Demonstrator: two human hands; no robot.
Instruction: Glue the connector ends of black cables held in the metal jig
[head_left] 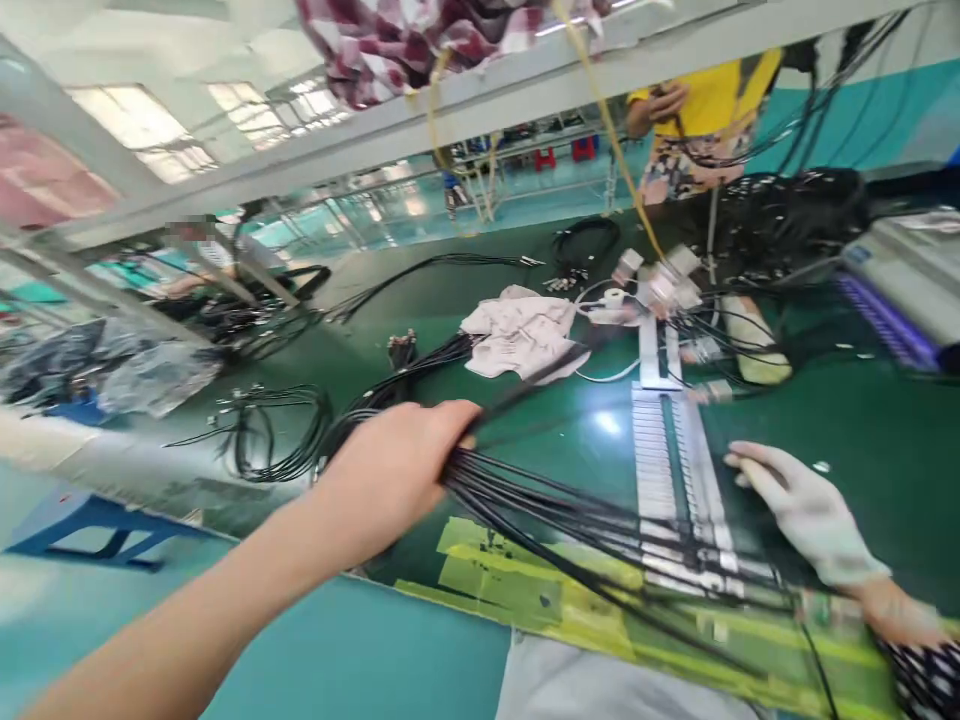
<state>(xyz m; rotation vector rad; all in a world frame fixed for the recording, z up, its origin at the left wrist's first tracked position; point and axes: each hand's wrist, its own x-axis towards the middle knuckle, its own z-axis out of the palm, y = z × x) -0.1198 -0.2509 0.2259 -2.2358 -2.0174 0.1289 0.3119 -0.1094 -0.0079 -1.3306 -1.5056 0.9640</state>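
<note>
My left hand [397, 465] is closed around a bundle of thin black cables [570, 515] that fans out to the right across the green table [862, 440]. The cables run over a white slotted fixture [660, 460] lying on the table. My right hand [806, 510], in a white glove, rests on the table at the fixture's right side, fingers stretched forward and nothing visibly in them. More black cables [390, 395] trail back behind my left hand.
A crumpled pale cloth [525, 335] lies beyond the fixture, with white connectors and tape [660, 285] near it. Coiled black cables [277, 435] lie at the left. A grey machine [907, 275] stands at the right. A person in yellow [701, 110] stands across the table. Yellow-green tape [510, 575] marks the near edge.
</note>
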